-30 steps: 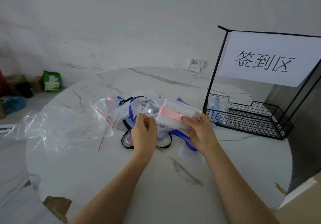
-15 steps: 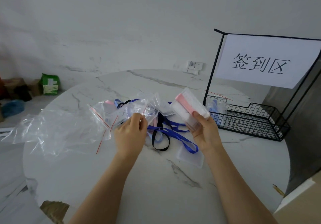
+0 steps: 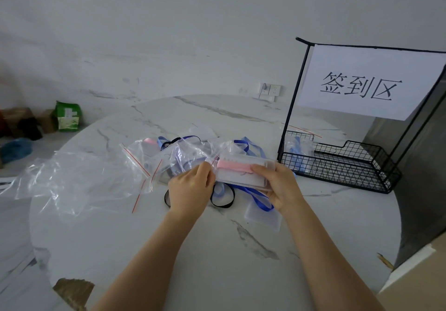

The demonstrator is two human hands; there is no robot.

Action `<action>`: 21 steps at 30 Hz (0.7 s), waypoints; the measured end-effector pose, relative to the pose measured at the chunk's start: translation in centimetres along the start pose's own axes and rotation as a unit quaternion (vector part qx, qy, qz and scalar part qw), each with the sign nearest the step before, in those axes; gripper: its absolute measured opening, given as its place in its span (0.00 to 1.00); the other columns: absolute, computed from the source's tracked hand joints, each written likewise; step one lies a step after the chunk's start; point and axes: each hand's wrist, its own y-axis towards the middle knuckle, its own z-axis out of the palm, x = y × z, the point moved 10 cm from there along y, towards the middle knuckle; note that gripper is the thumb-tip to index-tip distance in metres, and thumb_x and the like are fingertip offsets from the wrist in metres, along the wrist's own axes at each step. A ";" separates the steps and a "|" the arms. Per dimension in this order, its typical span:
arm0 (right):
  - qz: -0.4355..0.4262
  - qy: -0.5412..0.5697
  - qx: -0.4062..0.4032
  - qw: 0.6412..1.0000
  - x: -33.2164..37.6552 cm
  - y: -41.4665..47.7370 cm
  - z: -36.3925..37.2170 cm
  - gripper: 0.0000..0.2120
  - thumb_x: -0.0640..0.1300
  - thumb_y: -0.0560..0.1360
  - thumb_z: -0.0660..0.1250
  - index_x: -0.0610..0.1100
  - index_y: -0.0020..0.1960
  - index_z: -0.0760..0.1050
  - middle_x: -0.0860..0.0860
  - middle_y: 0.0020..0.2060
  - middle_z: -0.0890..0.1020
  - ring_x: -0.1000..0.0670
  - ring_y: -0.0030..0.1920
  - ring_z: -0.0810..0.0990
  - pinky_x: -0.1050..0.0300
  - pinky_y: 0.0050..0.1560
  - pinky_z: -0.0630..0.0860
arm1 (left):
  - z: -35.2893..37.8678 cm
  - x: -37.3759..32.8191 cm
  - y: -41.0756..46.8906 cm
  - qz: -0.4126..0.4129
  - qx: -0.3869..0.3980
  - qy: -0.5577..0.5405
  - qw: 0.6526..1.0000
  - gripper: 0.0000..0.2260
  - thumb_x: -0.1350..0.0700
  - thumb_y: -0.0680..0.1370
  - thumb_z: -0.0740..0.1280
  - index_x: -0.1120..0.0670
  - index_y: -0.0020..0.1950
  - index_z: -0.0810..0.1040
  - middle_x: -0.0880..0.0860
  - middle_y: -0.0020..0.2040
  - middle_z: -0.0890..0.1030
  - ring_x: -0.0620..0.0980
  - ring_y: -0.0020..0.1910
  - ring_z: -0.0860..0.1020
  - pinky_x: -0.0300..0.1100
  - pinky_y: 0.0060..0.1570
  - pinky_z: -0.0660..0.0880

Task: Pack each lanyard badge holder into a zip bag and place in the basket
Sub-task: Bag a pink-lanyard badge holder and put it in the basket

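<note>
Right hand (image 3: 277, 187) grips a clear, pink-banded plastic badge holder (image 3: 241, 172); left hand (image 3: 190, 187) pinches what seems a clear zip bag (image 3: 188, 152).

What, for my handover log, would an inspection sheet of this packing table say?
Surface: white marble table, brown patch at its near-left edge.
Job's things: pink-striped badge holder at the zip bag mouth; basket holds a bagged lanyard.
Clutter: loose lanyards, spare zip bags, large plastic sheet, clear holder.
Hands: left hand pinches the zip bag; right hand grips the badge holder.
Cables: nothing seen.
Surroundings: white wall, sign on the basket frame, wall socket, green packet on the floor.
</note>
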 end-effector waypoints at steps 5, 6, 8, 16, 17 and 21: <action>-0.006 -0.037 -0.037 0.999 0.0 0.2 -0.8 0.15 0.35 0.71 0.70 0.38 0.57 0.74 0.43 0.45 0.80 0.47 0.44 0.79 0.51 0.44 0.78 | 0.3 -0.7 -0.1 0.036 0.020 -0.026 0.999 0.12 0.64 0.69 0.59 0.58 0.25 0.70 0.50 0.19 0.64 0.46 0.21 0.54 0.34 0.22 0.51; -0.012 -0.058 -0.050 0.997 0.0 0.3 -1.1 0.16 0.36 0.70 0.70 0.38 0.57 0.74 0.42 0.47 0.80 0.46 0.46 0.78 0.50 0.45 0.78 | 0.4 -0.8 0.0 0.037 0.024 -0.027 0.999 0.12 0.64 0.69 0.59 0.58 0.25 0.70 0.50 0.19 0.64 0.46 0.21 0.54 0.34 0.22 0.51; -0.024 -0.090 -0.065 0.993 0.1 0.4 -1.3 0.16 0.37 0.70 0.71 0.39 0.56 0.74 0.41 0.50 0.79 0.44 0.49 0.78 0.47 0.48 0.78 | 0.6 -1.3 0.0 0.042 0.034 -0.029 0.998 0.12 0.64 0.69 0.60 0.58 0.25 0.70 0.50 0.19 0.64 0.46 0.20 0.56 0.34 0.21 0.52; -0.077 -0.109 -0.053 0.990 0.6 -0.5 0.1 0.10 0.38 0.72 0.68 0.45 0.51 0.71 0.50 0.42 0.77 0.53 0.41 0.76 0.56 0.43 0.76 | 0.9 -5.0 -1.2 0.096 0.084 -0.169 0.977 0.08 0.63 0.69 0.62 0.56 0.30 0.69 0.50 0.21 0.67 0.47 0.19 0.61 0.36 0.19 0.59; -0.088 -0.113 -0.050 0.988 0.8 -0.6 0.4 0.10 0.38 0.72 0.68 0.45 0.52 0.71 0.52 0.41 0.76 0.55 0.40 0.75 0.58 0.42 0.76 | 0.8 -5.3 -1.3 0.094 0.086 -0.184 0.975 0.07 0.63 0.69 0.63 0.55 0.32 0.69 0.49 0.22 0.67 0.46 0.20 0.62 0.37 0.18 0.60; -0.119 -0.082 -0.043 0.989 1.3 -1.1 0.9 0.13 0.38 0.71 0.69 0.47 0.54 0.73 0.51 0.44 0.78 0.51 0.44 0.78 0.54 0.45 0.79 | 0.9 -5.4 -1.4 0.078 0.104 -0.214 0.968 0.07 0.58 0.70 0.64 0.51 0.38 0.65 0.48 0.23 0.70 0.46 0.23 0.64 0.33 0.23 0.61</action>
